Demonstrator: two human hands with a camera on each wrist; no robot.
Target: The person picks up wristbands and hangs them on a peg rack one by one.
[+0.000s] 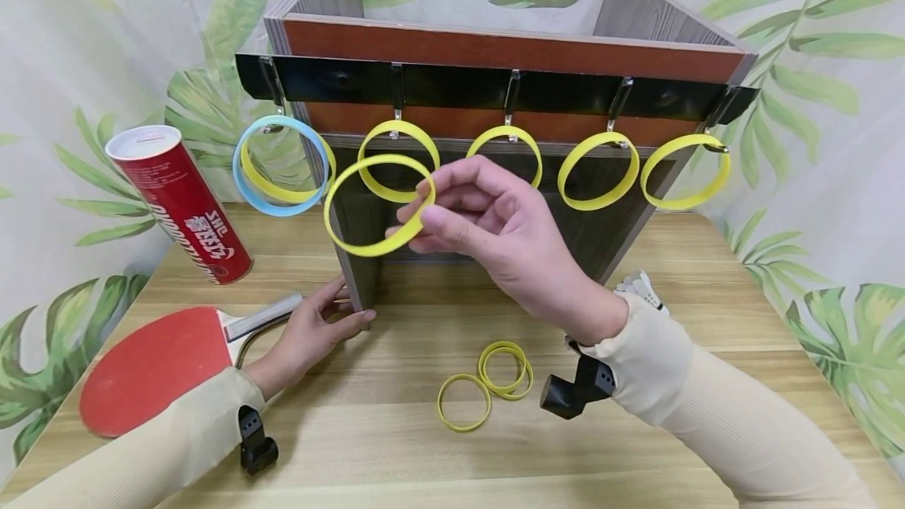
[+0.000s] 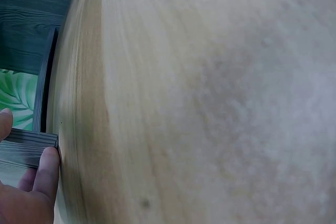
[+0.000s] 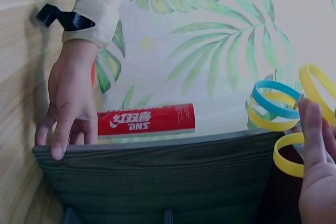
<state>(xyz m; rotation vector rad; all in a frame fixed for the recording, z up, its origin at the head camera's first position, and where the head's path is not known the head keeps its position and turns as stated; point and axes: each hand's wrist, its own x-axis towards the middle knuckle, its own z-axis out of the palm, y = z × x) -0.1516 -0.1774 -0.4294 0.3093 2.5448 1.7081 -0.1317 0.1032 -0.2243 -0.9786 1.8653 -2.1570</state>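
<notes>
My right hand (image 1: 519,246) pinches a yellow silicone wristband (image 1: 339,228) between thumb and fingers, in front of the rack's hooks. Behind it, a black hook strip (image 1: 452,87) runs along a grey wooden rack (image 1: 604,154). From its leftmost hook hang a blue wristband (image 1: 238,167) and a yellow one together; single yellow wristbands (image 1: 597,201) hang from the others. My left hand (image 1: 304,336) holds the bottom front edge of the rack's left side panel (image 2: 31,139), thumb and fingers on either side. More yellow wristbands (image 1: 464,429) lie on the table, two of them overlapping.
A red can (image 1: 185,206) with a white lid stands at the left of the rack. Before it lies a red table tennis bat (image 1: 159,368), its handle beside my left hand. A shuttlecock (image 1: 641,289) is partly hidden behind my right wrist. Leaf-patterned cloth (image 1: 813,140) hangs behind the table.
</notes>
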